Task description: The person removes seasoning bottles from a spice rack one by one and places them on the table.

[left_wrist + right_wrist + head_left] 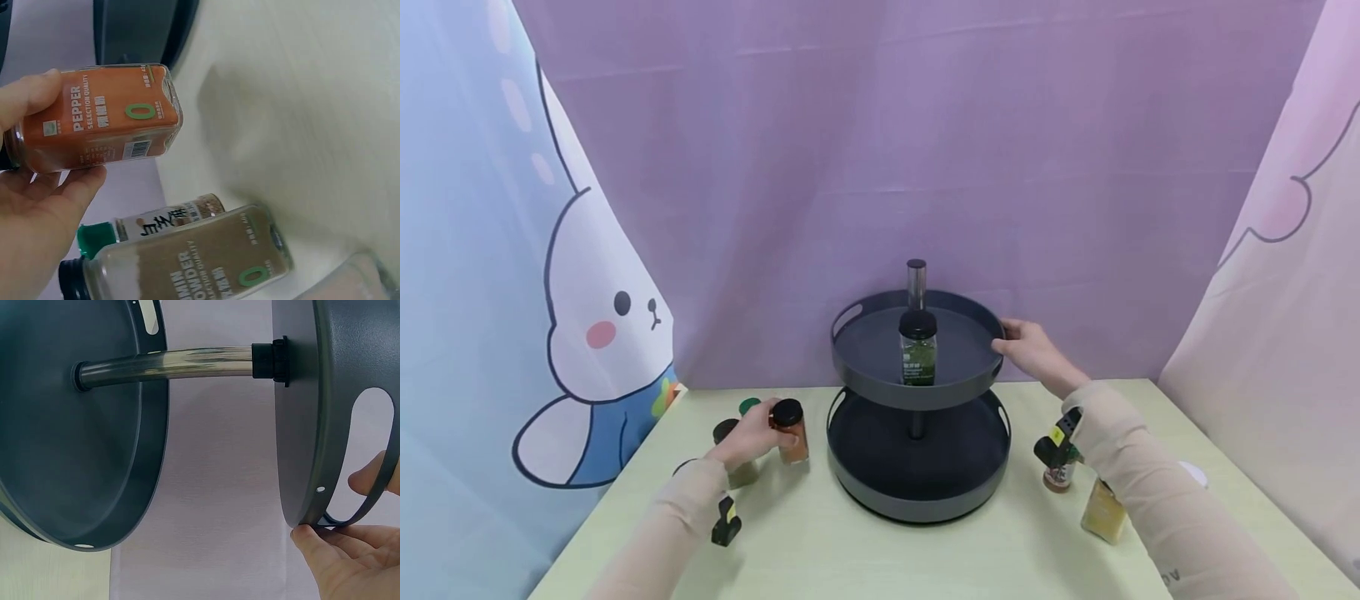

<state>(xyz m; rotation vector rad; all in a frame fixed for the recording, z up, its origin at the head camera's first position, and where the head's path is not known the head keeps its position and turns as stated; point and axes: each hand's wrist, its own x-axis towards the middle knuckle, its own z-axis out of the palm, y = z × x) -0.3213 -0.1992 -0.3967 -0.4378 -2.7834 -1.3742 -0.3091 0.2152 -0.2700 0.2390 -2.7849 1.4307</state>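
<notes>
My left hand grips a spice jar of orange-red powder labelled PEPPER, with a black lid. In the head view the jar is upright, just left of the two-tier turntable rack. At the rack's right side, my right hand holds the upper tray's rim by its handle cut-out. The right wrist view shows the thumb at that opening and the other fingers below the rim. A black-lidded jar of green flakes stands on the upper tray, in front of the metal post. The lower tray shows its bare dark floor.
Beside my left hand stand a cumin powder jar and a slim green-capped jar. Under my right forearm are a small reddish-brown jar and a yellow powder jar. A purple curtain hangs behind the table.
</notes>
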